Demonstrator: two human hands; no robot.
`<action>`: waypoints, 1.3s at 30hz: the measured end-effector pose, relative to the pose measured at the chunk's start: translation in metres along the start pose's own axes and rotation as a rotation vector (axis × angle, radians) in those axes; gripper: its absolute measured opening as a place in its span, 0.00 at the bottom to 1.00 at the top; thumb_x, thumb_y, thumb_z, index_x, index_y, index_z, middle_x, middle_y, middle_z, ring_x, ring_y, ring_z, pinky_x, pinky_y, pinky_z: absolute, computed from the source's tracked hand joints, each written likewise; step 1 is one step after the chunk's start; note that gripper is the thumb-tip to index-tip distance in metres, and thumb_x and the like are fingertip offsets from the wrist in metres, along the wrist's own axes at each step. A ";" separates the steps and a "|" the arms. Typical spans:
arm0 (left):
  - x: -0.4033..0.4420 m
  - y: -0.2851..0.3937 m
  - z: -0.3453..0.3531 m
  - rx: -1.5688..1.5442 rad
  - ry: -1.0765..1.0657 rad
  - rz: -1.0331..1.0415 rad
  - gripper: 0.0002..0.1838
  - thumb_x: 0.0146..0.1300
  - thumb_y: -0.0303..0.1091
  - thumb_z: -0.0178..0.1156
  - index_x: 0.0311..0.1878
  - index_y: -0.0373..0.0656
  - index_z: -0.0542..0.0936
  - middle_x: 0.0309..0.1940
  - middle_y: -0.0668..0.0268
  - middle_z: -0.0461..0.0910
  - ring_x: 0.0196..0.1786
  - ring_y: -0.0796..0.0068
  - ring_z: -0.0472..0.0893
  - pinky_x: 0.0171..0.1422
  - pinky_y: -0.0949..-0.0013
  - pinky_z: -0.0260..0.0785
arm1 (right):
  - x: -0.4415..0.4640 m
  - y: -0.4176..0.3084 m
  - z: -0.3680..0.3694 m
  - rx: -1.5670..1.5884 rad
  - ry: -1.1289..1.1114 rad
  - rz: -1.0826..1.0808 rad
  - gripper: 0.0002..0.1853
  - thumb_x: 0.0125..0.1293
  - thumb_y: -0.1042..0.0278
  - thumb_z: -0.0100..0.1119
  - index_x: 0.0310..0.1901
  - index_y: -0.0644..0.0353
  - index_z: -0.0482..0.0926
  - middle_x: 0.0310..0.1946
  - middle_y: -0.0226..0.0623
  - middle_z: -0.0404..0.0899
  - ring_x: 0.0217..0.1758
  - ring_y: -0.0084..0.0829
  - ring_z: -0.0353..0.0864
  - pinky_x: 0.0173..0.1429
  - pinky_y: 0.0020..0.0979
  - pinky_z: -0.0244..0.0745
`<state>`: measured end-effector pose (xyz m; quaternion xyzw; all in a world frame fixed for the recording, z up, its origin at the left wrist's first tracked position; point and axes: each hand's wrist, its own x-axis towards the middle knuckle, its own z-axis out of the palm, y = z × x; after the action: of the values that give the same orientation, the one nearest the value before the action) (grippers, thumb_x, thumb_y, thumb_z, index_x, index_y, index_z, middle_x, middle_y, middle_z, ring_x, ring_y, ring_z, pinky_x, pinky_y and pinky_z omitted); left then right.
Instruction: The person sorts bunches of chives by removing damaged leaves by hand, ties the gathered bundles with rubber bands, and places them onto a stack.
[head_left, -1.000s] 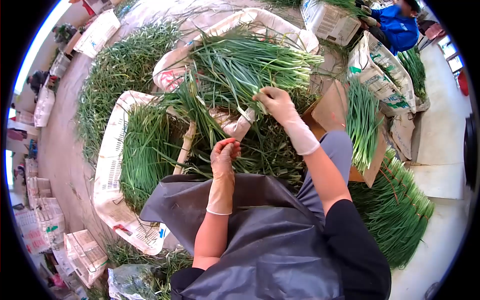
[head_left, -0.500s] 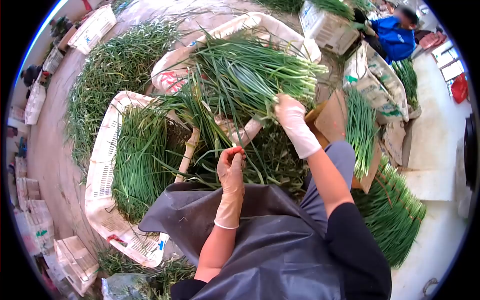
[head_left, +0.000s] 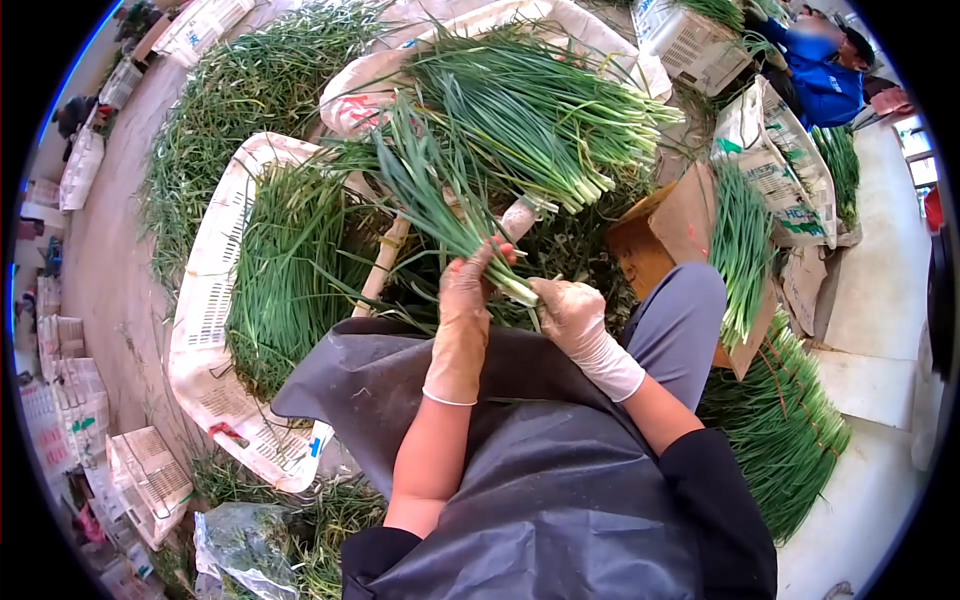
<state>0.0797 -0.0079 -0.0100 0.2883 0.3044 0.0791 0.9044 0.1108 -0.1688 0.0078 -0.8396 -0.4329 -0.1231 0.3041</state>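
Observation:
My gloved left hand (head_left: pixel 466 300) is wrapped round a small bunch of long green stalks (head_left: pixel 440 200), leaves up and left, pale ends down and right. At those pale ends is my gloved right hand (head_left: pixel 572 312), fingers pinched together; what is between them is too small to make out. Beyond my hands, a large heap of green stalks (head_left: pixel 540 100) lies over a white basket (head_left: pixel 350 85), pale ends to the right. On the left, a second white basket (head_left: pixel 200 350) holds more greens (head_left: pixel 285 270).
Loose leaves (head_left: pixel 240 110) cover the floor at the upper left. By my right knee are a cardboard box (head_left: pixel 685 220), upright stalks (head_left: pixel 740 245) and tied bundles (head_left: pixel 785 430). A person in blue (head_left: pixel 825 85) sits at the upper right among crates.
My right hand has come down and left from the large heap to beside my left hand. A small bunch now shows clearly in my left hand, its pale ends together.

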 end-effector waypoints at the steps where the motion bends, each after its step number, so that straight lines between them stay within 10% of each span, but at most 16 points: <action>1: 0.003 0.001 -0.002 -0.079 0.045 0.060 0.13 0.60 0.28 0.58 0.45 0.31 0.74 0.37 0.53 0.80 0.39 0.64 0.81 0.49 0.64 0.75 | -0.007 0.006 -0.003 0.033 -0.026 0.130 0.11 0.49 0.71 0.60 0.37 0.57 0.77 0.30 0.39 0.80 0.31 0.38 0.80 0.33 0.35 0.73; 3: 0.004 0.011 -0.007 -0.054 0.127 0.117 0.12 0.61 0.27 0.57 0.44 0.30 0.74 0.38 0.55 0.80 0.39 0.65 0.81 0.48 0.66 0.75 | -0.016 0.018 -0.007 -0.090 -0.207 0.382 0.05 0.54 0.66 0.60 0.29 0.58 0.79 0.29 0.41 0.80 0.32 0.40 0.80 0.36 0.37 0.74; 6: 0.003 0.016 -0.012 -0.014 0.140 0.084 0.13 0.63 0.31 0.56 0.47 0.32 0.75 0.40 0.57 0.80 0.39 0.67 0.81 0.44 0.68 0.74 | -0.023 0.035 -0.010 -0.429 -0.423 0.530 0.14 0.58 0.61 0.57 0.43 0.58 0.76 0.42 0.46 0.76 0.47 0.44 0.75 0.49 0.41 0.70; 10: -0.003 0.014 -0.006 0.035 0.004 0.141 0.19 0.63 0.38 0.58 0.52 0.35 0.74 0.41 0.59 0.79 0.42 0.70 0.79 0.48 0.71 0.71 | 0.038 -0.016 -0.023 0.178 -0.225 0.383 0.29 0.60 0.52 0.58 0.59 0.59 0.66 0.53 0.48 0.71 0.56 0.44 0.71 0.58 0.38 0.66; 17: -0.009 0.012 -0.009 0.114 0.076 0.037 0.17 0.63 0.39 0.58 0.49 0.37 0.77 0.38 0.66 0.78 0.41 0.76 0.76 0.44 0.74 0.69 | 0.056 -0.017 0.005 1.179 -0.269 0.973 0.10 0.64 0.63 0.57 0.37 0.63 0.78 0.28 0.27 0.77 0.29 0.16 0.72 0.37 0.20 0.68; 20: -0.014 0.010 0.004 0.157 0.106 0.034 0.15 0.62 0.40 0.59 0.47 0.41 0.79 0.32 0.71 0.76 0.34 0.81 0.73 0.38 0.77 0.66 | 0.045 -0.018 0.023 0.854 -0.220 0.676 0.11 0.59 0.64 0.60 0.33 0.64 0.77 0.26 0.28 0.76 0.28 0.18 0.70 0.36 0.21 0.66; 25: -0.008 0.009 -0.003 0.148 0.147 0.016 0.13 0.56 0.40 0.66 0.43 0.48 0.81 0.28 0.75 0.79 0.25 0.88 0.72 0.28 0.82 0.63 | 0.037 0.003 0.015 0.843 -0.097 0.816 0.10 0.56 0.64 0.62 0.30 0.63 0.76 0.21 0.31 0.73 0.24 0.21 0.69 0.33 0.26 0.67; 28: -0.013 0.013 0.004 0.116 0.167 0.055 0.13 0.57 0.38 0.64 0.44 0.44 0.80 0.28 0.74 0.76 0.28 0.84 0.72 0.32 0.79 0.66 | 0.012 0.034 0.005 -0.139 -0.295 0.488 0.17 0.55 0.57 0.64 0.38 0.61 0.77 0.33 0.42 0.78 0.36 0.34 0.78 0.44 0.33 0.71; 30: -0.013 0.009 0.010 0.105 0.116 0.113 0.14 0.58 0.39 0.65 0.44 0.44 0.79 0.28 0.75 0.76 0.28 0.85 0.72 0.33 0.80 0.66 | 0.026 0.018 -0.009 -0.082 -0.246 0.448 0.20 0.55 0.54 0.63 0.44 0.60 0.76 0.42 0.47 0.77 0.44 0.43 0.77 0.50 0.37 0.70; 34: -0.019 0.006 0.013 0.213 0.056 0.046 0.16 0.58 0.36 0.64 0.48 0.42 0.77 0.33 0.73 0.78 0.30 0.86 0.74 0.31 0.82 0.62 | 0.033 -0.012 0.004 0.733 -0.496 0.793 0.16 0.63 0.58 0.57 0.45 0.62 0.75 0.22 0.28 0.75 0.25 0.20 0.73 0.32 0.23 0.69; 39: -0.021 0.006 0.005 0.302 -0.096 0.077 0.11 0.58 0.32 0.61 0.44 0.40 0.78 0.26 0.68 0.77 0.22 0.82 0.71 0.27 0.80 0.61 | 0.040 0.007 -0.024 1.173 -0.393 0.881 0.15 0.67 0.58 0.52 0.44 0.63 0.76 0.21 0.25 0.73 0.22 0.17 0.69 0.29 0.19 0.65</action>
<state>0.0660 -0.0121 0.0077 0.4361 0.2579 0.0533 0.8605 0.1415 -0.1609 0.0423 -0.6420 -0.0982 0.4119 0.6391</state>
